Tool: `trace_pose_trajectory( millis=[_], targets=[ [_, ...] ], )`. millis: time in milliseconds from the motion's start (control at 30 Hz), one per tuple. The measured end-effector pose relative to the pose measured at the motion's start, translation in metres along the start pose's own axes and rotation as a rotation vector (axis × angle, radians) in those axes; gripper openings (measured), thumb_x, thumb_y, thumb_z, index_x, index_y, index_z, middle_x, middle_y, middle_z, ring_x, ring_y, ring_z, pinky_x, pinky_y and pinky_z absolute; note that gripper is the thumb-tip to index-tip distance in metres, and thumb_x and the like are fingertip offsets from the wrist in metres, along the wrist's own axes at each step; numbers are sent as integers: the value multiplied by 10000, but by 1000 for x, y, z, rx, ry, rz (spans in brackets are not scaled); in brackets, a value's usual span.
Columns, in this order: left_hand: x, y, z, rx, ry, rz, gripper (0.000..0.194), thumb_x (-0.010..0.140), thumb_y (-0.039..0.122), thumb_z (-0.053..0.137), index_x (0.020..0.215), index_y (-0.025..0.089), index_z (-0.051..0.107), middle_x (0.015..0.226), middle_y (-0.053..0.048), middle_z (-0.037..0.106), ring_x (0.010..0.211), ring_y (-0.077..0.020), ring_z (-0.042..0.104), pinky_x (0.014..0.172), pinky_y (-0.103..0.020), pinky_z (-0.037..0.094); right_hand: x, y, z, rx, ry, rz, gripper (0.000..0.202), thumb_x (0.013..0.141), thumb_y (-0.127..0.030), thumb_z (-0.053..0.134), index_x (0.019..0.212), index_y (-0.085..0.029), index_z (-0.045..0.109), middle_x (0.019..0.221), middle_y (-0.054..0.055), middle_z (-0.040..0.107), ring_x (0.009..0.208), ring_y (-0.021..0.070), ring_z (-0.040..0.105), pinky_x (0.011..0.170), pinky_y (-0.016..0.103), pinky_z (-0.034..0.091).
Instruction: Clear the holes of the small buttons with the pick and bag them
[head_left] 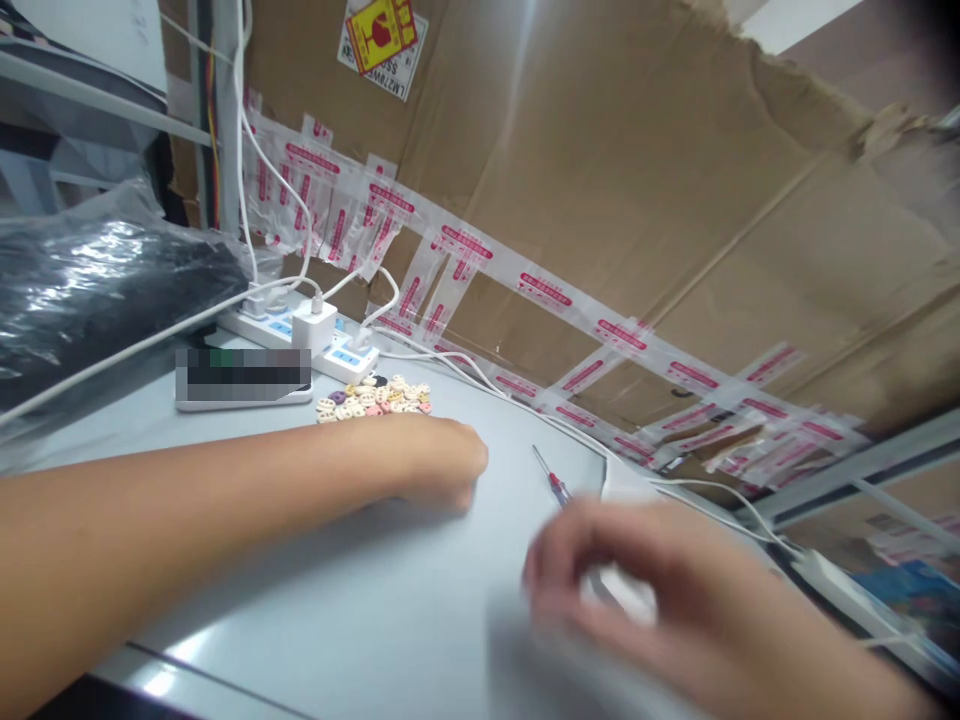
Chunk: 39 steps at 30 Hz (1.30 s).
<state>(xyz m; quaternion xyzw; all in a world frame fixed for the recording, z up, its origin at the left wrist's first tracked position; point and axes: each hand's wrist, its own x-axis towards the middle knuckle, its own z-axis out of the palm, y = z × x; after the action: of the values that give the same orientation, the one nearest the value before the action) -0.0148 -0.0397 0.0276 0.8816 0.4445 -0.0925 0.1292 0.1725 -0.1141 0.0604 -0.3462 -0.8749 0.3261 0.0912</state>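
Observation:
My left hand [448, 465] reaches across the grey table, its fingers curled down near the tabletop. Whatever it holds, if anything, is hidden. Just beyond that wrist lies a pile of small beads [375, 398], mostly cream, with some yellow, pink and purple ones. Nearer to me, my right hand [637, 590] is blurred above the table, thumb and fingers bent together in a ring; I cannot make out anything at the fingertips. Through the ring shows part of a white object [634, 597]. A small screwdriver [555, 482] with a red and blue handle lies past the right hand, partly covered by it.
A white power strip [345, 358] with a charger [313, 325] and cables stands behind the beads. Left of it lies a phone-like device [244, 397] with a blurred-out top. Black plastic-wrapped goods [97, 290] lie at left. Taped cardboard [600, 200] walls off the back.

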Motion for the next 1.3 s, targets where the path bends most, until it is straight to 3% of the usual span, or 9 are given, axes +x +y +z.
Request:
trace_pose_trajectory(
  millis=[100, 167, 300, 467, 767, 1000, 1300],
  targets=[
    [-1, -5, -1, -31, 79, 33, 315, 815, 248, 460, 1001, 132, 686, 917, -151, 703, 610, -221, 591, 500, -309, 385, 26, 49, -29, 113, 587, 230, 173, 787, -340, 766, 768, -203, 660, 729, 41, 688, 669, 178, 624, 583, 297, 497],
    [1, -11, 2, -53, 154, 83, 272, 813, 246, 455, 948, 150, 670, 869, -128, 684, 573, -202, 548, 482, -305, 351, 42, 82, -25, 232, 777, 271, 241, 746, -403, 789, 753, -204, 653, 706, 33, 670, 649, 175, 609, 585, 305, 500],
    [10, -22, 7, -133, 276, 143, 194, 858, 243, 436, 923, 187, 610, 892, -89, 662, 664, -194, 556, 549, -297, 360, 59, 117, 5, 407, 661, 292, 356, 674, -484, 820, 799, -182, 678, 728, 42, 690, 632, 174, 640, 638, 337, 547],
    [17, -29, 8, -211, 370, 197, 171, 901, 252, 433, 898, 201, 596, 889, -47, 669, 734, -180, 571, 601, -281, 360, 58, 107, 15, 533, 514, 273, 382, 690, -476, 819, 898, -175, 708, 816, 53, 714, 711, 175, 676, 725, 345, 569],
    [27, -24, 21, -402, 518, 263, 98, 853, 239, 516, 894, 188, 589, 828, -15, 662, 723, -150, 570, 609, -254, 373, 59, 100, 24, 707, 561, 279, 392, 623, -448, 874, 824, -170, 685, 765, 16, 694, 663, 133, 646, 707, 315, 564],
    [30, -23, 27, -449, 520, 273, 101, 877, 237, 500, 917, 186, 578, 875, -29, 673, 775, -160, 588, 655, -266, 392, 61, 103, 25, 815, 567, 295, 409, 603, -423, 886, 836, -174, 659, 790, 27, 712, 718, 138, 657, 741, 305, 563],
    [35, -25, 28, -450, 523, 173, 96, 871, 227, 509, 930, 191, 577, 904, -29, 672, 815, -174, 596, 693, -280, 407, 60, 104, 24, 853, 587, 318, 437, 568, -408, 895, 830, -173, 636, 774, 18, 703, 698, 140, 664, 756, 325, 571]
  ],
)
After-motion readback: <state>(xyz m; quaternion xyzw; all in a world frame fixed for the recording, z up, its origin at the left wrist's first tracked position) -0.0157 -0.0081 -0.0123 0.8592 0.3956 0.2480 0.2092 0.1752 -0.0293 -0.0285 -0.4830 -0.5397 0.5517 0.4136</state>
